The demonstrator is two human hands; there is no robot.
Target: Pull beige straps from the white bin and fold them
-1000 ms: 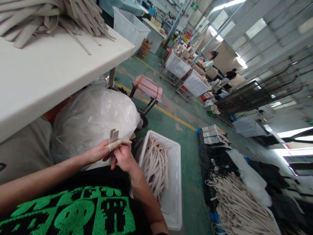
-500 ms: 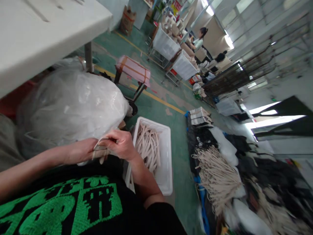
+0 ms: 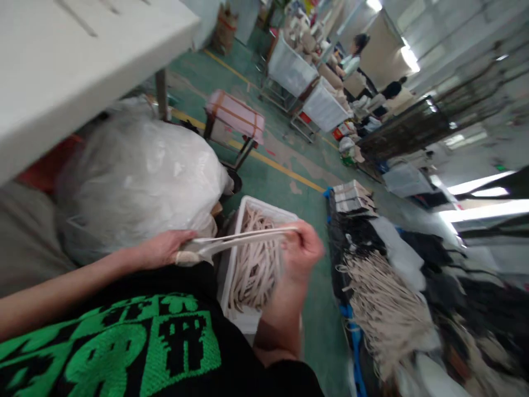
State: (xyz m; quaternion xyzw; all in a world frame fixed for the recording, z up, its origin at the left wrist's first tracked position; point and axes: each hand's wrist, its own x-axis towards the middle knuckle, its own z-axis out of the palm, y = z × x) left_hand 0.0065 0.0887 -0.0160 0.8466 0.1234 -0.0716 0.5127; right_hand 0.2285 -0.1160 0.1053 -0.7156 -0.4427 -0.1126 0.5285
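Observation:
A pale beige strap [image 3: 243, 237] is stretched nearly level between my two hands, in front of my body. My left hand [image 3: 165, 248] is closed around one end, where a wider beige bundle shows under the fingers. My right hand [image 3: 301, 251], a little blurred, grips the far end in a fist. Beneath the strap stands a white plastic bin [image 3: 248, 325] with many loose beige straps [image 3: 254, 275] in it. Part of the bin is hidden behind my right forearm.
A large clear plastic bag [image 3: 144, 182] bulges at the left, under a white table [image 3: 124, 60]. A pink-topped stool [image 3: 235, 116] stands ahead. At the right, a heap of beige straps [image 3: 384, 309] lies among dark goods on a blue-edged pallet. People work near white carts [image 3: 291, 66] at the back.
My right hand has pulled away from my left to the right, drawing the strap out between them. Before, both hands were together on the folded piece. The view has shifted slightly.

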